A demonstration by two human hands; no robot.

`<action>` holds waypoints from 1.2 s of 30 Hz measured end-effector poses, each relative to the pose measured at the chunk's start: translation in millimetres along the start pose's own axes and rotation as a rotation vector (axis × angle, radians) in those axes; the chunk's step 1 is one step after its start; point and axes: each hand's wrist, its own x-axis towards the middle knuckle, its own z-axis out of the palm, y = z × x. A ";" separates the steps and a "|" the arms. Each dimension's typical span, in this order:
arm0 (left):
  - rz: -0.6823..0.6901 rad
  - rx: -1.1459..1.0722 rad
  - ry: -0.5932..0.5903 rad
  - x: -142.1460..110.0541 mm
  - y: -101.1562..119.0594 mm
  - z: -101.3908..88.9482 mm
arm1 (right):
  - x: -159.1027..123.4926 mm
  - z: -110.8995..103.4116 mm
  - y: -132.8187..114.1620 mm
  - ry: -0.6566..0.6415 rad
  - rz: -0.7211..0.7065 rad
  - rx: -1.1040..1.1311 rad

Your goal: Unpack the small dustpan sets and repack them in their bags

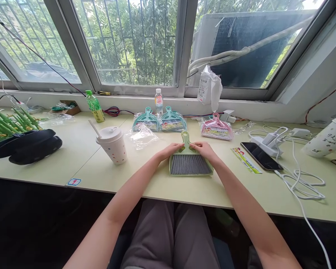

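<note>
Left hand point(168, 151) and right hand point(204, 150) half-closed, gripping the handle of a green hand brush point(190, 165) on a pale green worktop point(162, 186) between them; wrapped teal brush sets point(159, 119) and a wrapped pink brush set point(216, 128) just beyond the hands.
</note>
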 end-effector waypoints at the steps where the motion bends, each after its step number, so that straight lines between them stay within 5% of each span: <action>1: 0.000 0.003 0.013 0.5 -0.1 -0.1 | -0.3 0.4 -0.2 0.000 0.000 0.000; 15: -0.100 -0.107 0.195 -2.9 4.8 -2.7 | -0.7 12.5 -0.5 -0.011 0.038 0.084; 25: -0.081 -0.075 0.185 -1.3 1.7 -4.8 | -0.4 15.7 0.2 0.025 0.071 0.143; 30: -0.166 -0.113 0.080 -4.8 5.8 -5.9 | 2.1 13.6 4.4 0.071 0.088 0.215; 36: -0.134 -0.162 0.109 -3.5 -0.2 -4.0 | 10.5 -4.4 15.9 0.148 0.078 -0.013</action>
